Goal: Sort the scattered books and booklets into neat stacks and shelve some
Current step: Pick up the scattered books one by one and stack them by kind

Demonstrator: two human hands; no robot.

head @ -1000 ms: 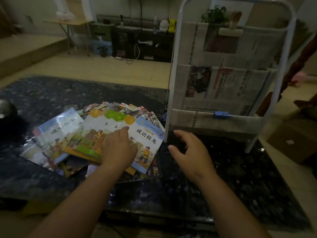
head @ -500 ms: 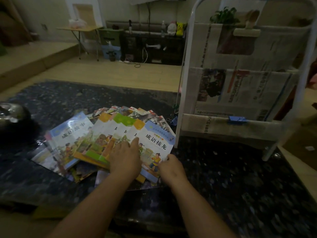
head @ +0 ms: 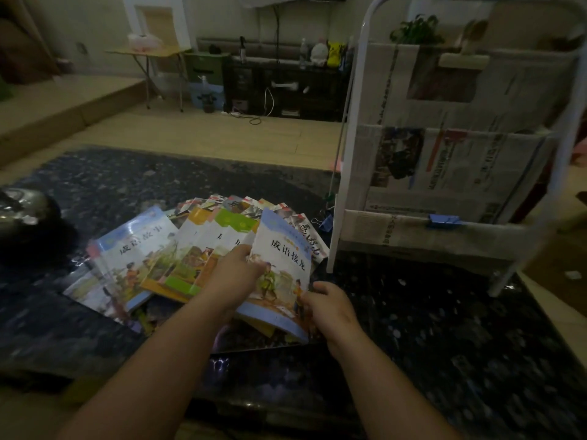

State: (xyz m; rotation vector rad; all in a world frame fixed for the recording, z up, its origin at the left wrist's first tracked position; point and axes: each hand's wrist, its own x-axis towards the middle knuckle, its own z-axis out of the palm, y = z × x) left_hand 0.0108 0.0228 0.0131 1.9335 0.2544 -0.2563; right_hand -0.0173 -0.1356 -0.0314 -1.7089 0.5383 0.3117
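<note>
I log the right hand (head: pixel 330 308) left of the rack's (head: pixel 352 154) near foot, fingers curled and pinching the lower right corner of the blue-topped book (head: pixel 282 265). Left hand (head: pixel 233 276), further left of the rack: fingers look curled round that book's left edge, though the light is dim. The book tilts up off the spread of books (head: pixel 152 258) fanned on the table (head: pixel 444 328) left of the rack. Newspapers (head: pixel 444 160) hang over the rack's bars, with a blue clip (head: pixel 443 221) on the lowest.
</note>
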